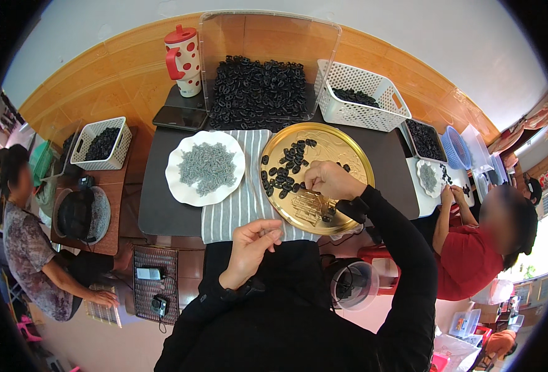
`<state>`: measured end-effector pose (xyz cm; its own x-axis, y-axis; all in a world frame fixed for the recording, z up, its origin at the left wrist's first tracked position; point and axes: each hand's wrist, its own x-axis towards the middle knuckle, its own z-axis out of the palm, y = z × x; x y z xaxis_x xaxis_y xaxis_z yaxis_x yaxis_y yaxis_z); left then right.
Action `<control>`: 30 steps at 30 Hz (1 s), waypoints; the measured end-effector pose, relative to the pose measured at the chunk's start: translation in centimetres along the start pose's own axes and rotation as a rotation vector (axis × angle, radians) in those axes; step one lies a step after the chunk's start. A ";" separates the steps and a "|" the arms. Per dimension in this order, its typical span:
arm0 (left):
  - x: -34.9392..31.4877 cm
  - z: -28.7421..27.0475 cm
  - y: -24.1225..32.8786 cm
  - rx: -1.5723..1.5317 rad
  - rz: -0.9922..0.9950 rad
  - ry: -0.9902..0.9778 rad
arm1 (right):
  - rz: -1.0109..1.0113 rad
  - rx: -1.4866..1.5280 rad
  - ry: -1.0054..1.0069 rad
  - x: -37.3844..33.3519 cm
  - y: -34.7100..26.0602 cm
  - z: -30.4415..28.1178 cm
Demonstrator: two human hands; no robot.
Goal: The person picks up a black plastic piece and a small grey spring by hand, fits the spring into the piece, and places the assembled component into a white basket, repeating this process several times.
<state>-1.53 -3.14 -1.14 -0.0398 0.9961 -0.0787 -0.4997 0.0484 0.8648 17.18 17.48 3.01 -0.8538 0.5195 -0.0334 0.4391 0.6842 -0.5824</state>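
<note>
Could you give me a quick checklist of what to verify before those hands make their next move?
1. Grey pieces on the white plate: ok, heaped.
2. Black pieces on the gold tray: ok, loosely scattered.
3. Right hand over the tray: ok.
4. That hand gripping a black piece: cannot tell, its fingers hide the spot.
5. Left hand holding a piece: cannot tell, too small to make out.
6. Cup upright, lid on: ok.

A workshop (seemingly small-scale): white baskets (367, 118) of black parts (356, 97), people (469, 266) beside tables (162, 198).
</note>
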 end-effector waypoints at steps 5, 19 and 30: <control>0.4 0.6 -0.5 -0.012 -0.005 -0.022 | -0.010 -0.065 0.202 -0.7 -2.4 1.0; -0.1 -0.3 -0.2 0.008 0.012 0.071 | -0.133 -0.167 0.095 -0.1 -7.0 2.7; -0.3 -0.5 -0.4 -0.012 0.004 0.040 | -0.170 -0.329 0.082 0.1 -6.6 4.9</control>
<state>-1.76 -3.46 -1.77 -0.0760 0.9926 -0.0948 -0.5098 0.0431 0.8592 12.85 10.47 2.90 -0.9029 0.4144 0.1140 0.3706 0.8850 -0.2818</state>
